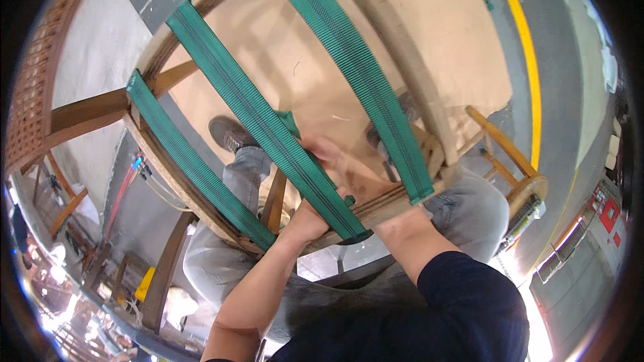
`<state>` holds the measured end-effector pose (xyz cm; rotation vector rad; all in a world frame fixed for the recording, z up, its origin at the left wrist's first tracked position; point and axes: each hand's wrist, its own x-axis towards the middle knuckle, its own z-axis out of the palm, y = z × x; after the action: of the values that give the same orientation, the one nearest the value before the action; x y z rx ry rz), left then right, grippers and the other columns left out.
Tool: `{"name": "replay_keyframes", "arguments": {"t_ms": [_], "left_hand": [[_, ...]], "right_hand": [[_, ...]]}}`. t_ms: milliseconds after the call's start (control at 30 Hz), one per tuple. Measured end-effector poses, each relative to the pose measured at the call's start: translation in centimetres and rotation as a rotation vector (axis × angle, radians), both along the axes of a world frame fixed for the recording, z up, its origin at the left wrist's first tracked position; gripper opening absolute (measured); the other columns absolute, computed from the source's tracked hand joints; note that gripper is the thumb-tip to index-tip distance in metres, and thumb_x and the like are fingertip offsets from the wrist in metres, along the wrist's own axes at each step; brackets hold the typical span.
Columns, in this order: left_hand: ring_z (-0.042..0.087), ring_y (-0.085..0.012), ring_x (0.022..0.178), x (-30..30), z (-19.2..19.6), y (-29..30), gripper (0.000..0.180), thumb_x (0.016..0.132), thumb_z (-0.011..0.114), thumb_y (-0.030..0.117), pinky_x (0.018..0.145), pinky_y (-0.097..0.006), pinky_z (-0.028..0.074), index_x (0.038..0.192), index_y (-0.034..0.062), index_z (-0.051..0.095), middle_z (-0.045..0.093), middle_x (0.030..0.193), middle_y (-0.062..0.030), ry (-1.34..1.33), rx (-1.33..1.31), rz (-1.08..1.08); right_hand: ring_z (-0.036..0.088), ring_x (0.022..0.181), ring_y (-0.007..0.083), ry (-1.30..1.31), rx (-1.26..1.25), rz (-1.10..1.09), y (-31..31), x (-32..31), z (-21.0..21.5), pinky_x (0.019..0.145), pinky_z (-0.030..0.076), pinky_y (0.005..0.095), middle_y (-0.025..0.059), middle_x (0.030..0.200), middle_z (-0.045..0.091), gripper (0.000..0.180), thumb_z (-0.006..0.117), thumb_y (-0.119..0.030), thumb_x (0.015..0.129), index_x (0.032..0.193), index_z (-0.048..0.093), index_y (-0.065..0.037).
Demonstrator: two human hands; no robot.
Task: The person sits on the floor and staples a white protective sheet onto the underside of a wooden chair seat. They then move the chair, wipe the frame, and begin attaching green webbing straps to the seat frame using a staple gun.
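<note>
A wooden chair frame (pixel 419 67) lies across my lap, with bands of green webbing stretched over it. The middle webbing strap (pixel 248 104) runs down to the near rail (pixel 386 209). My left hand (pixel 310 220) is closed at that strap's near end, its thumb beside a small green bit of webbing; the strap hides most of its fingers. My right hand (pixel 339 157) reaches beneath the near rail into the frame opening, blurred and partly behind the middle strap. A loose green webbing tail (pixel 288 123) shows just beyond it. Other straps (pixel 359 74) flank the middle one.
Tan sheet material (pixel 456 33) covers the floor under the frame. A cane-woven panel (pixel 30 104) on a wooden frame stands at the left. At the right is a small wooden stool (pixel 526 188), near a yellow floor line (pixel 526 60). Thin hoses (pixel 124 191) hang at the left.
</note>
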<state>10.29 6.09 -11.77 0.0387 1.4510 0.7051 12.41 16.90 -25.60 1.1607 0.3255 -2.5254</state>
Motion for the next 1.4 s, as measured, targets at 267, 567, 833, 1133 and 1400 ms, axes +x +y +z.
{"name": "replay_keyframes", "arguments": {"t_ms": [267,567,833,1133,1400], "left_hand": [[0.067,-0.0232,0.113,0.4,-1.4,-1.4,0.035,0.104,0.067,0.033,0.097,-0.039,0.053,0.125,0.0064,0.072,0.073,0.12,-0.0119,0.373,0.322,-0.411],[0.073,-0.0295,0.069,0.9,1.1,3.3,0.044,0.107,0.053,0.047,0.053,-0.041,0.056,0.121,0.0075,0.066,0.073,0.088,-0.0167,0.082,0.108,-0.295],[0.061,-0.0229,0.045,-0.1,-0.1,1.8,0.034,0.103,0.059,0.038,0.037,-0.036,0.046,0.092,0.0071,0.068,0.067,0.067,-0.012,0.091,0.3,-0.255],[0.065,-0.0211,0.055,0.1,3.0,1.3,0.042,0.103,0.055,0.045,0.049,-0.039,0.054,0.095,0.0066,0.07,0.072,0.078,-0.0112,0.137,0.197,-0.382],[0.064,-0.0246,0.051,0.7,6.0,1.9,0.023,0.101,0.059,0.023,0.04,-0.04,0.049,0.116,0.0075,0.065,0.071,0.078,-0.0149,0.101,0.223,-0.29]], "right_hand": [[0.069,0.074,0.0199,-0.149,0.806,1.296,-0.3,13.1,7.7,0.067,0.056,0.0323,0.0061,0.082,0.07,0.03,0.058,-0.036,0.107,0.108,0.071,-0.009],[0.072,0.095,0.0196,-0.768,1.65,0.04,8.0,34.3,32.4,0.085,0.058,0.0358,0.01,0.103,0.077,0.023,0.064,-0.018,0.101,0.115,0.074,-0.003],[0.075,0.1,0.0336,-1.352,1.369,0.311,12.1,50.4,29.7,0.091,0.056,0.0438,0.0193,0.103,0.078,0.047,0.078,-0.037,0.078,0.109,0.079,-0.002],[0.067,0.078,0.02,-0.915,1.703,-0.351,11.4,48.9,28.7,0.074,0.054,0.0339,0.0091,0.095,0.07,0.042,0.069,-0.003,0.073,0.115,0.068,0.003],[0.065,0.081,0.0108,-0.401,1.541,-0.23,7.2,35.0,42.3,0.06,0.051,0.0278,0.002,0.101,0.07,0.04,0.084,-0.02,0.088,0.121,0.068,-0.005]]}}
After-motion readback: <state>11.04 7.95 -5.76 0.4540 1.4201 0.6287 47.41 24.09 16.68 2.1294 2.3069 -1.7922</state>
